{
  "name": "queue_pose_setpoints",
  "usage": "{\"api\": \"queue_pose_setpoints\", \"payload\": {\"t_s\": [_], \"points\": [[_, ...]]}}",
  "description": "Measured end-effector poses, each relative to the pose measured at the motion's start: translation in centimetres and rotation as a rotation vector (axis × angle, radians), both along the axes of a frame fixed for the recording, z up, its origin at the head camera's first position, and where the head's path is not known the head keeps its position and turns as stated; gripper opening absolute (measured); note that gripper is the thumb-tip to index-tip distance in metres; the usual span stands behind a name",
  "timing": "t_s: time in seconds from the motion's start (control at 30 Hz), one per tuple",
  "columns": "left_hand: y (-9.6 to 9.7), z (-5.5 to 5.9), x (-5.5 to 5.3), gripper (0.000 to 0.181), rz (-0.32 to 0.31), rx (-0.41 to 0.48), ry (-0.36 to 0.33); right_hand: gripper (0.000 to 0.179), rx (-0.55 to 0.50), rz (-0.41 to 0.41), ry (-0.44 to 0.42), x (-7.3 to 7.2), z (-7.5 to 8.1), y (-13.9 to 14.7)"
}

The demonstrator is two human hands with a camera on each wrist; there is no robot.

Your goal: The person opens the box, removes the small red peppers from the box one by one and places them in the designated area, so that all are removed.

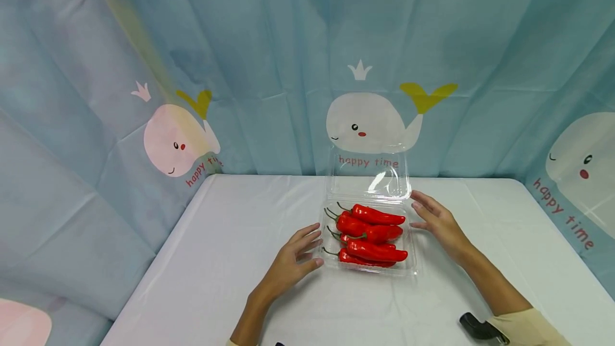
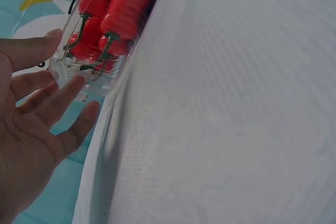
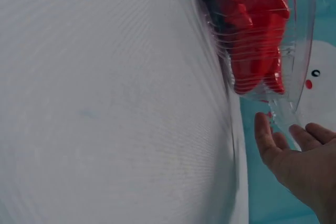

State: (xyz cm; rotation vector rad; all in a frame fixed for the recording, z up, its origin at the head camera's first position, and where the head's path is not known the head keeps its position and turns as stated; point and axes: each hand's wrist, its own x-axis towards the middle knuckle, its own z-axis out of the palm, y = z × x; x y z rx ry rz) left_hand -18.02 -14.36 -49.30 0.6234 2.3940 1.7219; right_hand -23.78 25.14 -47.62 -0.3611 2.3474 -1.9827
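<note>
Several red chili peppers (image 1: 372,251) with dark green stems lie in the base of a clear plastic clamshell box (image 1: 408,267) on the table. Its clear lid (image 1: 353,186) stands raised at the far side. My left hand (image 1: 291,258) is at the box's left side, fingers spread and loosely bent, thumb near the front left corner. In the left wrist view the fingertips (image 2: 79,81) are right beside the ribbed plastic wall; contact is hard to tell. My right hand (image 1: 442,224) is at the right side, fingers extended near the hinge and the lid's lower corner, gripping nothing.
A white cloth covers the table (image 1: 216,260). Behind and beside it hangs a blue curtain (image 1: 269,68) printed with whales. Near the right sleeve (image 1: 526,327) a black curved object (image 1: 480,329) shows at the front.
</note>
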Motion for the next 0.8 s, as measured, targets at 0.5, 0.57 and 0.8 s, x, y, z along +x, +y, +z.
{"api": "queue_pose_setpoints", "payload": {"t_s": [0.5, 0.57, 0.8], "points": [[0.03, 0.03, -0.02, 0.067, -0.005, 0.016, 0.007, 0.067, -0.022, 0.02, -0.054, -0.05, 0.01, -0.12], [0.04, 0.06, -0.01, 0.067, -0.007, 0.017, 0.007, 0.067, -0.024, 0.024, -0.062, -0.11, -0.01, -0.15], [0.05, 0.09, 0.03, 0.067, 0.001, 0.009, 0.008, 0.069, -0.029, 0.034, -0.078, -0.13, 0.02, -0.17]]}}
